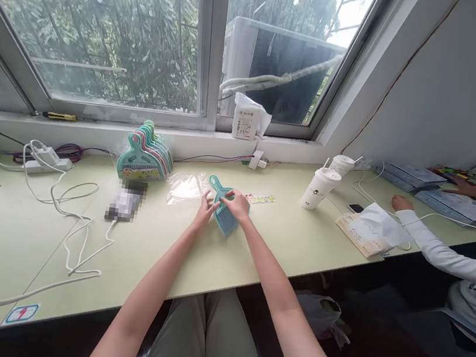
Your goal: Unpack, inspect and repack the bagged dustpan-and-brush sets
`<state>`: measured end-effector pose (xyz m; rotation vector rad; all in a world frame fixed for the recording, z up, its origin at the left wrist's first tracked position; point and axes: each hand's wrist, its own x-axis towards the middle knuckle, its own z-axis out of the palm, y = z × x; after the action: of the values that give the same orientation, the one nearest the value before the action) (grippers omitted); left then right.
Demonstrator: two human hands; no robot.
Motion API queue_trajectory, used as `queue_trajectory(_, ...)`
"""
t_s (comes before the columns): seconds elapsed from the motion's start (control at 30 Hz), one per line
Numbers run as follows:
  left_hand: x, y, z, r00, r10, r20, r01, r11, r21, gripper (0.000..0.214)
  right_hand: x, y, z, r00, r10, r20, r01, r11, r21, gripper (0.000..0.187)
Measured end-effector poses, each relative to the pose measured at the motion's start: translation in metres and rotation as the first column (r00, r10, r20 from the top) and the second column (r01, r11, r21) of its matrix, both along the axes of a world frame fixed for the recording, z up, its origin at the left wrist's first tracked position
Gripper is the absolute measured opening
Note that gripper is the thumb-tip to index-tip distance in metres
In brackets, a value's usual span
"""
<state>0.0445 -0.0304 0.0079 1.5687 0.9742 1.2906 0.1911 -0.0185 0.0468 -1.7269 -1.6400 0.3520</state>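
A teal mini dustpan and brush set [225, 224] lies tilted just above or on the table, its handle pointing away from me. My left hand [205, 210] grips its left edge, thumb on the near face. My right hand [238, 205] is closed over its middle from the right; what the fingertips pinch there is hidden. Clear plastic bags [185, 187] lie flat beside my left hand. Behind my right hand a yellow printed label strip [262, 199] rests on the table. Farther left stands a row of similar dustpan sets [146, 154], mostly teal with some pink.
A blurred-out device [125, 203] with a white cable lies left. Two white lidded cups [320, 189] and a tissue pack [363, 231] stand right. A co-worker's sleeve [445, 249] reaches over the table at far right. A power strip [47, 163] sits back left.
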Motion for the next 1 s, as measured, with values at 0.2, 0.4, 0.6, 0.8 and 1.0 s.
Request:
queue_trajectory(0.2, -0.014, 0.006, 0.001, 0.972, 0.001, 0.235, 0.081, 0.937, -0.339, 0.062, 0.014, 0.011, -0.017, 0.956, -0.271, -0.108, 0.29, 0.921, 0.258, 0.029)
queue_trajectory(0.4, -0.034, 0.017, 0.003, 0.919, 0.135, 0.371, 0.012, 0.929, -0.369, 0.052, 0.078, 0.015, -0.051, 0.924, -0.378, 0.056, 0.379, 0.925, -0.013, 0.038)
queue_trajectory(0.6, -0.031, 0.019, 0.002, 0.91, 0.16, 0.382, 0.004, 0.918, -0.396, 0.051, 0.056, 0.016, -0.036, 0.936, -0.333, -0.117, 0.326, 0.942, -0.073, 0.04)
queue_trajectory(0.8, -0.028, 0.018, 0.005, 0.913, 0.104, 0.395, 0.07, 0.913, -0.401, 0.055, -0.003, -0.003, -0.018, 0.993, 0.064, -0.097, -0.05, 0.989, 0.142, 0.052)
queue_trajectory(1.0, -0.031, 0.018, 0.002, 0.903, 0.156, 0.401, 0.008, 0.925, -0.379, 0.065, -0.033, -0.018, -0.027, 0.947, 0.289, 0.138, -0.288, 0.957, -0.023, 0.056)
